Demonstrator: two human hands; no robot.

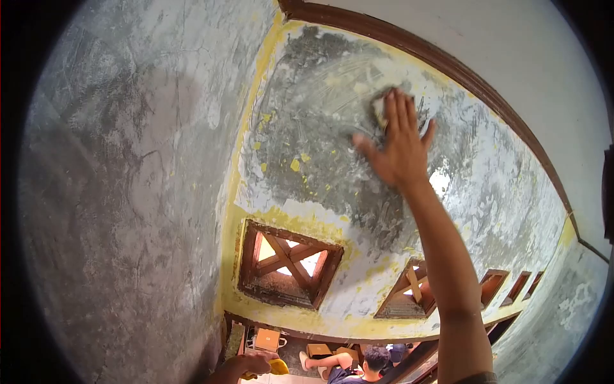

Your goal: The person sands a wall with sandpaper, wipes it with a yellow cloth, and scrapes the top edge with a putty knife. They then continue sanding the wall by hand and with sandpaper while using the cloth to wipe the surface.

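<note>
My right hand (pixel 403 144) lies flat against the wall high up, thumb and little finger spread. Under its fingers it presses a small pale piece (pixel 380 112), which looks like folded sandpaper and is mostly covered. Scratch arcs and pale smears mark the grey wall (pixel 332 89) beside it, with yellow paint flakes lower down. At the bottom edge my left hand (pixel 254 363) is closed around a yellow object (pixel 279 367); its kind cannot be made out.
Brown wooden vents (pixel 291 264) with crossed bars run below the work area. Dark brown trim (pixel 448 61) borders the ceiling. Another grey wall (pixel 128 192) meets this one at left. Far below, a person (pixel 371 366) sits near cardboard boxes (pixel 267 340).
</note>
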